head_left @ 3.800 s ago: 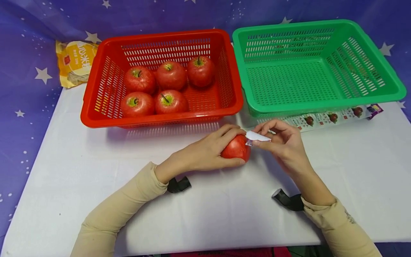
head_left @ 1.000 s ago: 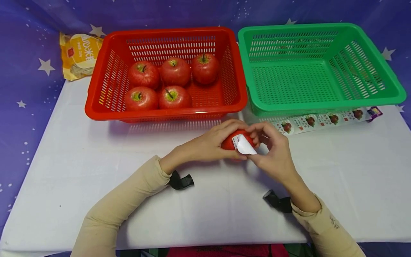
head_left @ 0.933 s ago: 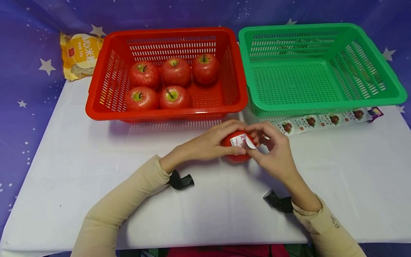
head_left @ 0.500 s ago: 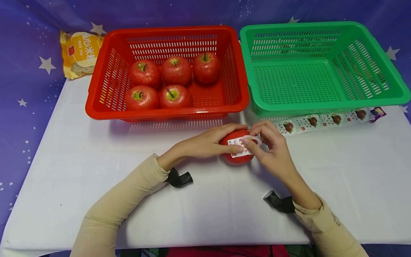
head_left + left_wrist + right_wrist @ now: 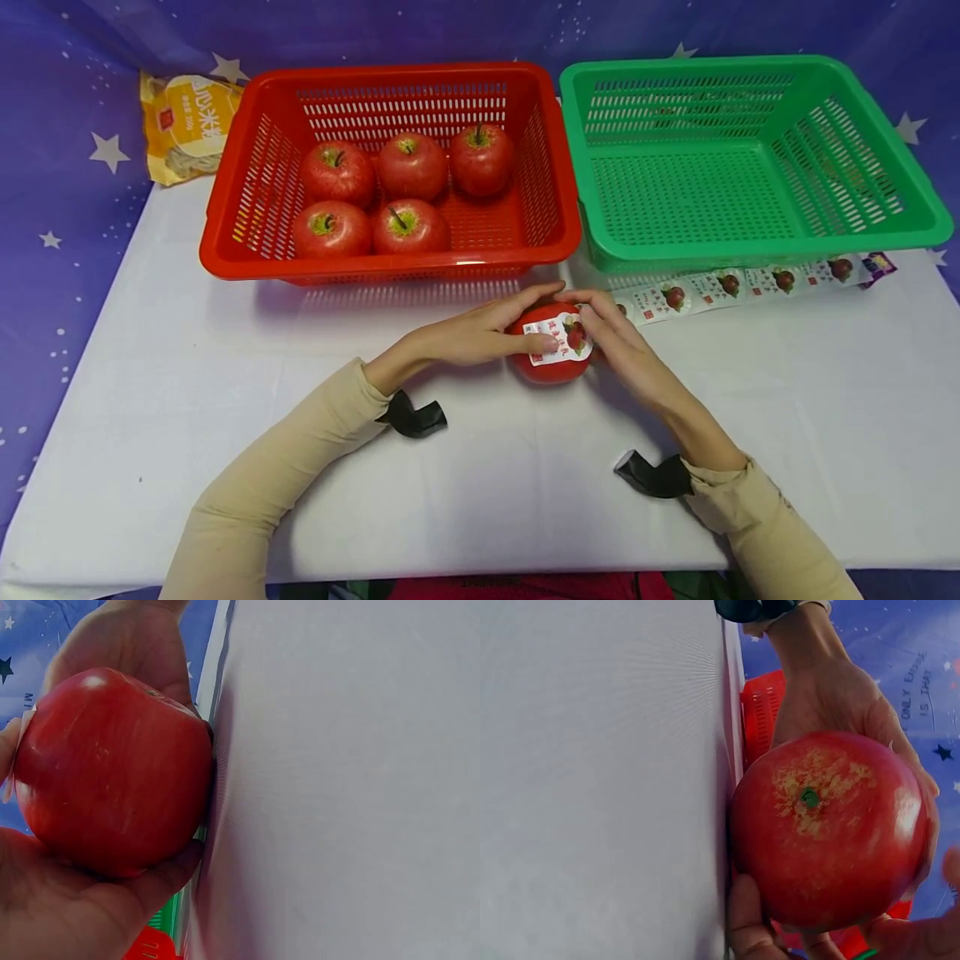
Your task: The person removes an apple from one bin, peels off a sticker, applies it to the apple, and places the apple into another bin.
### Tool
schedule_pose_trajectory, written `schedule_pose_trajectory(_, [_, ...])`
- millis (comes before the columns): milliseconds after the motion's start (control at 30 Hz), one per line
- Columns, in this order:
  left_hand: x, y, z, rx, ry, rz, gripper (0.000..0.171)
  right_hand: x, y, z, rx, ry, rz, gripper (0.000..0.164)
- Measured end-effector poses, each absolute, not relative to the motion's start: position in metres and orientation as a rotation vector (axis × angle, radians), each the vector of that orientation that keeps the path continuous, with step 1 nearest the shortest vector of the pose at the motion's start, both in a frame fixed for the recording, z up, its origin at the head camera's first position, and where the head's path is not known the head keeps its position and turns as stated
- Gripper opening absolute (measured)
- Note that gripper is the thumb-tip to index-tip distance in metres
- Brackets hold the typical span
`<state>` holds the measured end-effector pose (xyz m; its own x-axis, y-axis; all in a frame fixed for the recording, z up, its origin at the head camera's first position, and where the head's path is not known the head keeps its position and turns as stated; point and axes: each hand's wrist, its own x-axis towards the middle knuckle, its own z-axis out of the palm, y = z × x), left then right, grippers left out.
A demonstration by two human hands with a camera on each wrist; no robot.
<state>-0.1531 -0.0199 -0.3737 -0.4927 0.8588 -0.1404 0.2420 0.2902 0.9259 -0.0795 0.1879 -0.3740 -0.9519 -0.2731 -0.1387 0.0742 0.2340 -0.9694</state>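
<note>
Centrally, a glossy red apple (image 5: 553, 372) appears to rest on the white table (image 5: 495, 492), between two hands, with a printed label (image 5: 573, 337) on its upper side. It is probably firm, fairly light and slippery, and might bruise if dropped; cupping its round sides seems safest, clear of the label's edges. The left hand (image 5: 476, 333) grips it, thumb across the label; the right hand (image 5: 626, 348) rests nearly straight fingers against the other side. Beyond are a label strip (image 5: 701, 294), a red basket (image 5: 420, 268) holding five more apples (image 5: 411, 167), and a green basket (image 5: 757, 252).
</note>
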Motion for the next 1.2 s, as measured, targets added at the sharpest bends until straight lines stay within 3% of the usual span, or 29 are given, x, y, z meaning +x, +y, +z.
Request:
schedule_pose_trajectory(200, [-0.151,-0.017,-0.374,0.933,1.818,1.263,0.060,-0.080,0.182,-0.374,-0.114,2.304,-1.810,0.029])
schedule_pose_trajectory(300, [-0.151,-0.017,-0.374,0.855,1.782,1.301,0.056,-0.081,0.182,-0.374,-0.045,2.233,-1.875,0.034])
schedule_pose_trajectory(433, [-0.152,-0.019,-0.374,0.821,1.795,1.314,0.055,-0.079,0.188,-0.377,-0.182,2.206,-1.832,0.036])
schedule_pose_trajectory(600, [-0.154,-0.021,-0.375,0.863,1.770,1.319,0.053,-0.080,0.199,-0.378,-0.280,2.214,-1.715,0.055])
schedule_pose_trajectory(767, [-0.154,-0.021,-0.374,0.924,1.731,1.279,0.056,-0.082,0.207,-0.377,-0.283,2.102,-1.759,0.056])
schedule_pose_trajectory(1067, [-0.140,-0.012,-0.316,1.168,2.181,0.859,0.062,-0.076,0.210,-0.353,-0.344,1.993,-1.905,0.065])
schedule_pose_trajectory(1200, [-0.140,0.007,-0.304,1.260,2.230,0.908,0.053,-0.072,0.214,-0.339,-0.379,2.167,-1.853,0.065])
